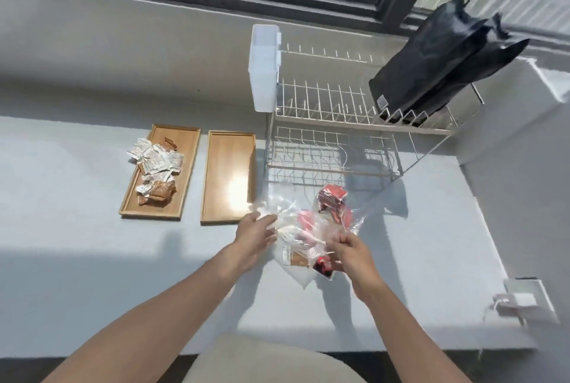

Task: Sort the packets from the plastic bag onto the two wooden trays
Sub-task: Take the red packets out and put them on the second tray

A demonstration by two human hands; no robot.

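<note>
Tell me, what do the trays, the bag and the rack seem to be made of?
Trays: likely wood, smooth finish; visible grain, sun glare.
Bag: thin clear plastic; see-through, crinkled.
Rack: apparently coated metal wire, pale; thin rods.

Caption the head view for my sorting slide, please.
Both hands, left and right, work the plastic bag; left tray has packets, right tray none.

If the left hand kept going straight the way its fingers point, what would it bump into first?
Most likely the clear plastic bag: the left hand points right and a little away, already at the bag's crinkled edge. Depth is hard to judge here.
</note>
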